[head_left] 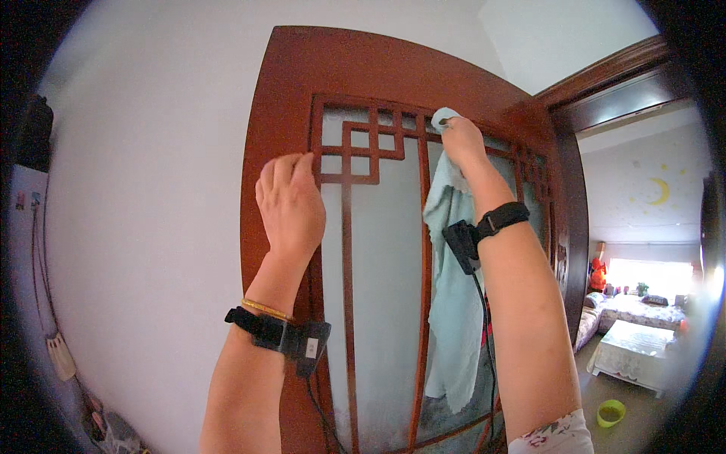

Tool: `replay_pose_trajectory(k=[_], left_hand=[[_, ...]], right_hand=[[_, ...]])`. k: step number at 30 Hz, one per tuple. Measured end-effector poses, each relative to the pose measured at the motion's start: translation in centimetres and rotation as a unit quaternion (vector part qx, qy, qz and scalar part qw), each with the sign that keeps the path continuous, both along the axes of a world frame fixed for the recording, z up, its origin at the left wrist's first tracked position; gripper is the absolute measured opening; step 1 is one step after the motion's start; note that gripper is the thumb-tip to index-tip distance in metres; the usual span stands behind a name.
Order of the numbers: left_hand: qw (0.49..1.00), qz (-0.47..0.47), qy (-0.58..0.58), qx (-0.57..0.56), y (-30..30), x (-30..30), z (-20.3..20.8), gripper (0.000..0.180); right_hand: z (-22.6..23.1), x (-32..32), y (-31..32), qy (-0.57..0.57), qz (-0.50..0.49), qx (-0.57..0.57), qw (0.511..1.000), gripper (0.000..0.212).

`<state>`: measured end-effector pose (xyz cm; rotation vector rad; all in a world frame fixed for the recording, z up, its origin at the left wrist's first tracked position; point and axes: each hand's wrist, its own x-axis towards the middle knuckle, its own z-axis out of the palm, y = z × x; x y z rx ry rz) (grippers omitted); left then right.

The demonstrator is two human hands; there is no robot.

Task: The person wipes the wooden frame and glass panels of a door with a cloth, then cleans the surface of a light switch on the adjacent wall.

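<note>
In front of me stands a reddish-brown wooden door (340,64) with frosted glass (387,250) behind a lattice (363,153). High on it, my right hand (463,142) grips a pale blue cloth (451,303) near the lattice's top bar. A bunched bit of the cloth shows above the fingers, and the remainder hangs down over the glass. My left hand (291,198) is at the door's left stile, with its back toward me and its fingers half bent, a little apart. It holds nothing that I can see; whether its fingertips touch the wood is unclear.
To the right, a doorway opens into a room with a cloth-covered low table (635,348), a sofa (643,310) and a green bowl (610,413) on the floor. White wall (151,189) fills the left. Cables hang from black straps on both my wrists.
</note>
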<state>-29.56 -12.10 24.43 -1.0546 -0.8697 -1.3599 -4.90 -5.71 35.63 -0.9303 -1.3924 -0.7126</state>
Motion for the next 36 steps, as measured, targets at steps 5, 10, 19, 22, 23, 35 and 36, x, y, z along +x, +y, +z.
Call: replay_pose_trajectory(k=[5, 10, 19, 22, 23, 35, 36], left_hand=[[0.998, 0.035, -0.042, -0.033, 0.5, 0.0, -0.4, 0.038], [0.996, 0.049, -0.052, -0.059, 0.6, 0.3, -0.2, 0.043], [0.999, 0.024, -0.047, -0.012, 0.2, -0.2, -0.2, 0.039], [0.996, -0.066, -0.052, 0.041, 0.2, -0.6, 0.1, 0.031], [0.991, -0.107, -0.054, 0.059, 0.1, -0.8, 0.3, 0.028], [0.972, -0.185, -0.066, 0.132, -1.2, -0.9, -0.2, 0.026], [0.971, -0.188, -0.071, 0.127, -1.2, -0.6, -0.3, 0.027]], right_hand=[[-3.3, -2.8, 1.1, 0.004, -0.057, 0.060, 0.997, 0.023], [-1.1, -0.9, -0.4, 0.027, 0.088, 0.161, 0.983, 0.022], [-2.8, -4.8, -1.4, -0.131, -0.198, 0.148, 0.960, 0.021], [-2.5, -4.4, -1.0, -0.137, -0.195, 0.143, 0.961, 0.020], [-2.2, -4.2, -0.9, -0.140, -0.192, 0.139, 0.961, 0.020], [-4.7, -5.2, -3.0, -0.106, -0.106, 0.109, 0.983, 0.021], [-4.8, -5.1, -3.7, -0.120, -0.109, 0.079, 0.984, 0.021]])
